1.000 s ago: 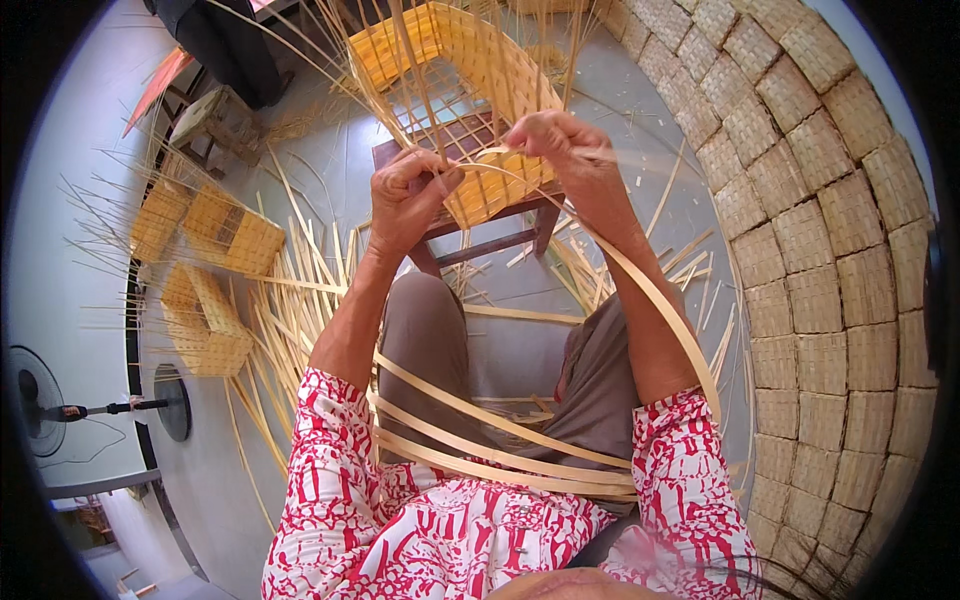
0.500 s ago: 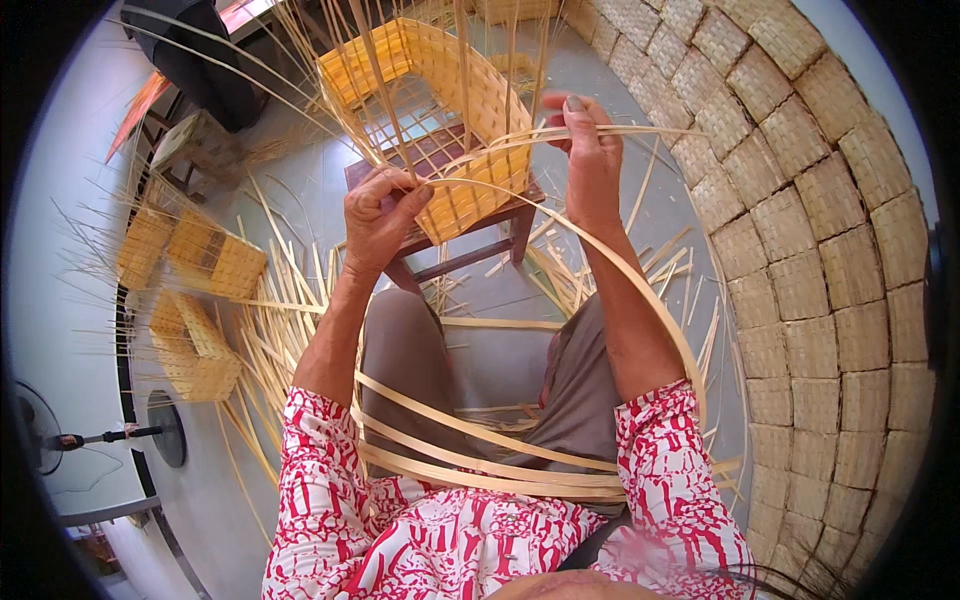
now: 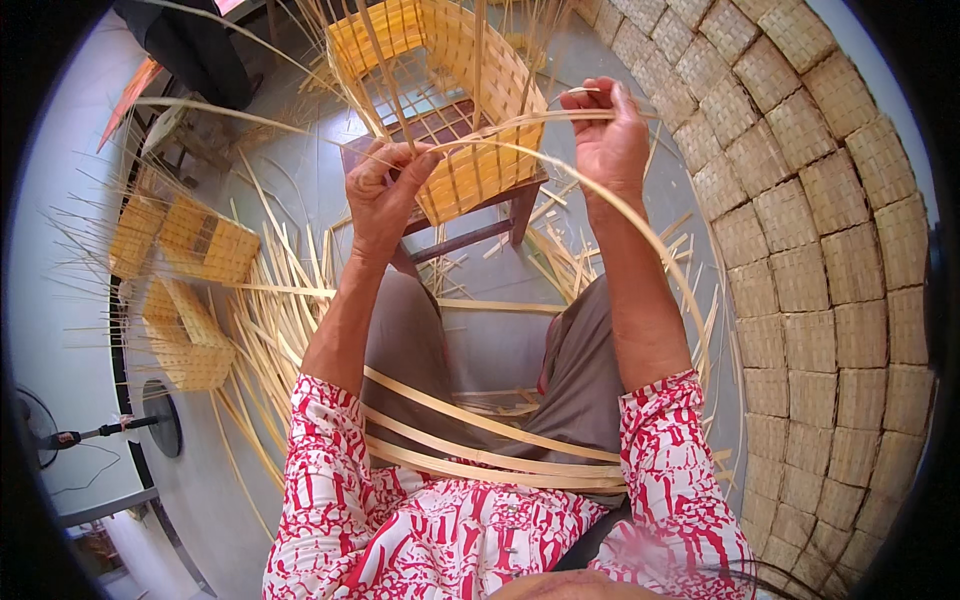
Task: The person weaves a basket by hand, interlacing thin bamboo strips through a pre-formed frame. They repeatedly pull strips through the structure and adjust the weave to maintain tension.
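Observation:
A yellow woven basket [image 3: 478,188] with tall upright stakes and an open lattice base rests tilted on a small dark wooden stool [image 3: 522,222]. At its near left corner my left hand [image 3: 385,195] is closed, thumb and fingers pinching a pale bamboo strip [image 3: 640,222] against the rim. That strip arcs right and down past my right forearm. My right hand [image 3: 612,145], to the right of the basket, has its fingers curled around the ends of other light strips [image 3: 545,117] running along the basket's upper edge.
Several long strips [image 3: 490,437] lie across my lap. Loose strips [image 3: 285,310] cover the floor at left, beside smaller woven baskets [image 3: 190,335]. Stacked woven panels [image 3: 800,290] line the right side. A fan [image 3: 160,418] stands at far left; another person's dark-clothed legs [image 3: 195,55] show at upper left.
My right hand has moved slightly right and turned, its fingers now curling over the strips. The basket sits a little higher and further right in view. My left hand keeps its pinch at the corner.

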Demonstrator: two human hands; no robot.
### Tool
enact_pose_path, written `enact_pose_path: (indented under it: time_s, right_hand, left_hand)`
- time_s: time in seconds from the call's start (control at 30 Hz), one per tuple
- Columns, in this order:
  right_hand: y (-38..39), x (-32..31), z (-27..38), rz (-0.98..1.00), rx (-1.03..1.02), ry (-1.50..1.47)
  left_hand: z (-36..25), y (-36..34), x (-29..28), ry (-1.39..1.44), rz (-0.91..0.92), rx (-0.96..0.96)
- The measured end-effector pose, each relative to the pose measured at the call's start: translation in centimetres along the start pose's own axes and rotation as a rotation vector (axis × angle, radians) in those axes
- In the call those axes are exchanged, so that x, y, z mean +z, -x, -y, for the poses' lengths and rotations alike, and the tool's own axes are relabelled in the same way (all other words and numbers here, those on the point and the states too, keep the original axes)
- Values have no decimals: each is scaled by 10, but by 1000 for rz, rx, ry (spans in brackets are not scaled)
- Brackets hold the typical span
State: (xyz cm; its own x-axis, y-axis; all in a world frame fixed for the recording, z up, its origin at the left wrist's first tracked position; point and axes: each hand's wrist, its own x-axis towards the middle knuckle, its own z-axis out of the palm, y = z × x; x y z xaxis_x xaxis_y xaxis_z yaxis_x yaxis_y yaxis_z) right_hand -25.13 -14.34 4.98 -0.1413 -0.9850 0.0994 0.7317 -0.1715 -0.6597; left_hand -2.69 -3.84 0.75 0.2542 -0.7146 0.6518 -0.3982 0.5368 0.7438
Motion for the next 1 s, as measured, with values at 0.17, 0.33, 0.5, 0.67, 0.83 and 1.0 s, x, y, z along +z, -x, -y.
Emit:
enact_pose_path:
  time_s: [0.17, 0.33, 0.5, 0.67, 0.83, 1.0]
  right_hand:
    - [15, 3, 13, -296, 271, -409]
    - [35, 9, 25, -284, 302, -193]
    - [35, 1, 28, 322, -605, 946]
    - [-6, -31, 26, 626, -900, 1447]
    - [-1, -33, 0, 836, -881, 1538]
    - [9, -22, 11, 844, -408, 1491]
  left_hand:
    - [-5, 3, 5, -13, -29, -61]
    - [-7, 0, 4, -232, -73, 23]
    - [-8, -18, -17, -267, 143, -78]
    - [10, -39, -59, -153, 456, -153]
    - [32, -53, -88, -61, 528, -119]
    - [38, -66, -94, -150, 615, -177]
